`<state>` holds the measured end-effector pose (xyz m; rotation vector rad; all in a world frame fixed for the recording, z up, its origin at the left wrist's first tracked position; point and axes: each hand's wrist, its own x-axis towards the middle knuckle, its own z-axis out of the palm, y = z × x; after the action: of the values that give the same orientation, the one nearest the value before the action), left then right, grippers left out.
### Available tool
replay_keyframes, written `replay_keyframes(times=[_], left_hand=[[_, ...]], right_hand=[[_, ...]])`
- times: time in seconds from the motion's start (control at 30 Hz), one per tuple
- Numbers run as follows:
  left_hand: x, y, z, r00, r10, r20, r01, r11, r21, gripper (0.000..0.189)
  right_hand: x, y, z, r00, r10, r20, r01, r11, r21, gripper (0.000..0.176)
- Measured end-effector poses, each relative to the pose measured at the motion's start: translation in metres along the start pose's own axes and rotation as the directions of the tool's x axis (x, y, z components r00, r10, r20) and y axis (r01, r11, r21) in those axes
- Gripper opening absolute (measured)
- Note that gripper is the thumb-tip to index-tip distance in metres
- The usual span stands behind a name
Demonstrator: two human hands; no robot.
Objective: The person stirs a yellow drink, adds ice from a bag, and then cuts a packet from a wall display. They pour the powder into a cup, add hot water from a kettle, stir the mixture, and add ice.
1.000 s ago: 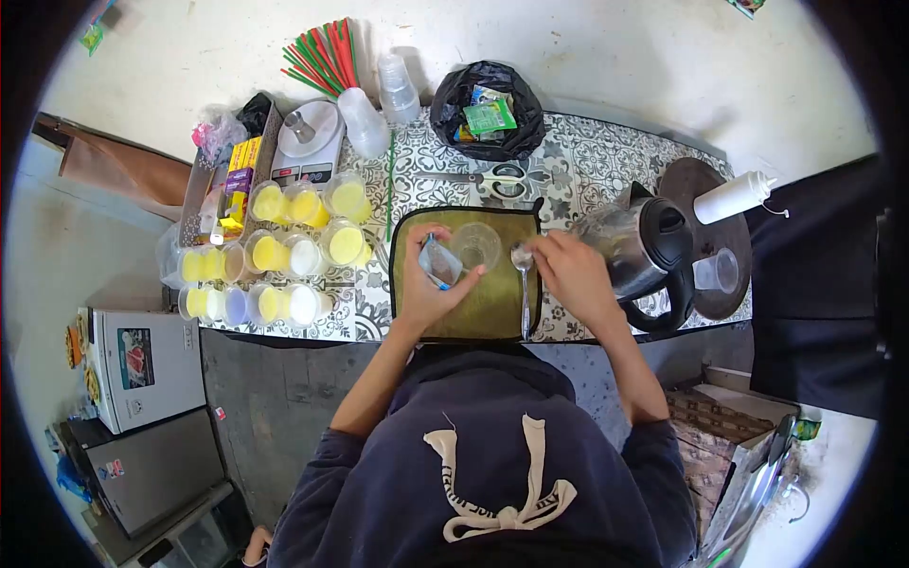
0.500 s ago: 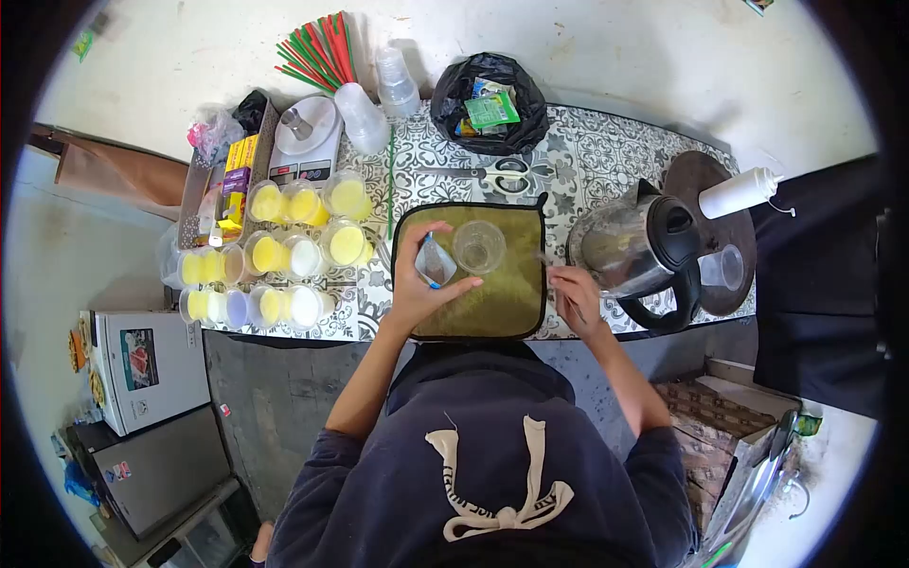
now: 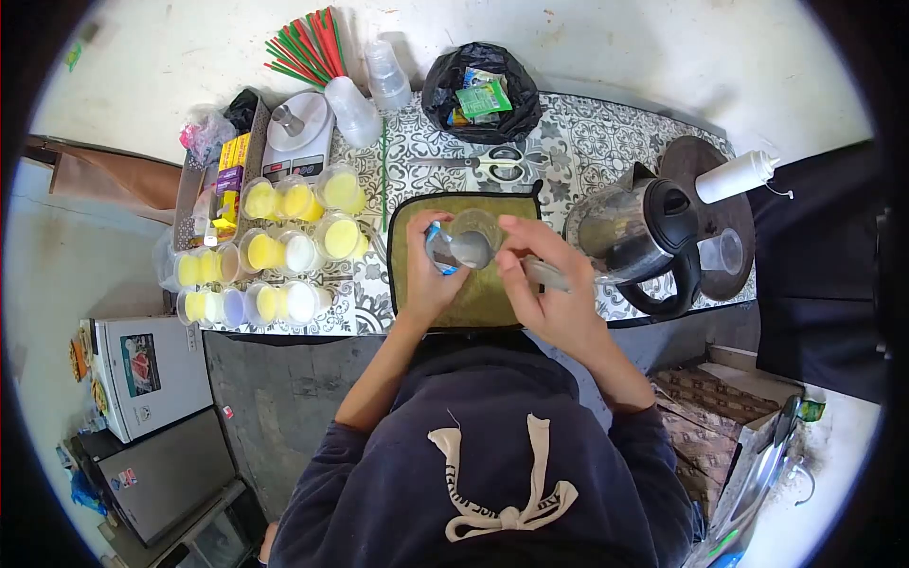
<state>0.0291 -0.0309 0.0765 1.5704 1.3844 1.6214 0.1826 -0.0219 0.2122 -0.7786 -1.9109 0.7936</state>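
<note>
My left hand (image 3: 426,270) is closed around a small blue-and-white sachet (image 3: 438,248), held upright with its top open. In my right hand (image 3: 549,275) is a metal spoon (image 3: 471,251), its bowl right at the mouth of the sachet and its handle running back under the fingers. Just behind the spoon stands a clear plastic cup (image 3: 477,225) on the olive mat (image 3: 473,308), partly covered in this view by the spoon bowl and fingertips.
Rows of cups with yellow, white and purple contents (image 3: 279,251) stand left. Scissors (image 3: 497,166) and a black bag of wrappers (image 3: 483,99) lie beyond the mat. An electric kettle (image 3: 620,232) and a squeeze bottle (image 3: 737,177) are right; a scale (image 3: 301,137) sits back left.
My right hand has moved left from the mat's right edge, bringing the spoon to the sachet. My left hand still holds the sachet, now tilted a little differently.
</note>
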Motion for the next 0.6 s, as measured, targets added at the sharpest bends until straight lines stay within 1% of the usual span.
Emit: replay_keyframes(times=[0.03,0.07,0.13,0.17,0.2,0.23,0.3,0.33,0.37,0.4,0.43,0.47,0.5,0.53,0.6], left_hand=[[0.000,0.001,0.001,1.000,0.000,-0.001,0.000,1.000,-0.002,0.066],[-0.001,0.002,0.003,1.000,-0.001,-0.004,0.001,1.000,-0.005,0.068],[-0.002,0.002,0.003,1.000,-0.006,-0.008,0.006,1.000,-0.008,0.069],[-0.003,0.002,0.003,1.000,-0.009,0.008,0.008,0.999,0.032,0.069],[-0.003,0.001,0.003,1.000,-0.013,0.024,0.011,0.997,0.073,0.068],[-0.005,-0.001,0.004,1.000,-0.012,0.023,0.011,0.997,0.073,0.068],[-0.005,-0.004,0.009,0.997,0.049,-0.064,-0.052,0.997,-0.055,0.066],[-0.003,-0.003,0.011,0.997,0.053,-0.064,-0.057,0.997,-0.056,0.066],[-0.002,-0.001,0.011,0.995,0.041,-0.096,-0.050,0.994,-0.093,0.065],[-0.001,0.001,0.012,0.991,0.027,-0.128,-0.044,0.991,-0.130,0.064],[0.000,0.001,0.014,0.991,0.028,-0.133,-0.046,0.991,-0.129,0.064],[0.001,0.000,0.015,0.988,0.060,-0.146,-0.079,0.988,-0.131,0.063],[0.001,-0.001,0.016,0.984,0.090,-0.156,-0.111,0.985,-0.133,0.063],[0.000,-0.002,0.016,0.984,0.090,-0.154,-0.110,0.985,-0.132,0.063],[-0.001,-0.004,0.017,0.984,0.079,-0.162,-0.099,0.988,-0.117,0.061]], right_hand=[[0.004,-0.003,0.001,0.996,-0.016,0.084,0.020,0.998,-0.052,0.033],[0.007,-0.004,0.002,0.996,-0.020,0.085,0.024,0.998,-0.052,0.033],[0.009,-0.005,0.004,0.972,-0.144,0.188,0.182,0.963,-0.201,0.034],[0.009,-0.005,0.006,0.971,-0.144,0.190,0.182,0.962,-0.202,0.034],[0.008,-0.003,0.009,0.964,-0.178,0.196,0.224,0.944,-0.244,0.037],[0.006,-0.002,0.011,0.956,-0.212,0.201,0.264,0.921,-0.286,0.040],[0.005,-0.001,0.013,0.965,-0.199,0.169,0.242,0.926,-0.289,0.038],[0.004,0.000,0.014,0.973,-0.186,0.140,0.220,0.931,-0.291,0.036],[0.002,0.002,0.015,0.972,-0.189,0.140,0.223,0.930,-0.292,0.036],[-0.002,0.004,0.015,0.986,-0.137,0.093,0.156,0.957,-0.246,0.027],[-0.006,0.007,0.017,0.995,-0.082,0.052,0.090,0.977,-0.195,0.018],[-0.011,0.012,0.020,0.995,-0.082,0.055,0.091,0.977,-0.192,0.018],[-0.017,0.019,0.025,0.998,-0.069,-0.011,0.067,0.989,-0.132,0.015],[-0.023,0.024,0.028,0.996,-0.051,-0.079,0.045,0.997,-0.070,0.013],[-0.034,0.032,0.031,0.994,-0.041,-0.101,0.037,0.998,-0.042,0.012]])
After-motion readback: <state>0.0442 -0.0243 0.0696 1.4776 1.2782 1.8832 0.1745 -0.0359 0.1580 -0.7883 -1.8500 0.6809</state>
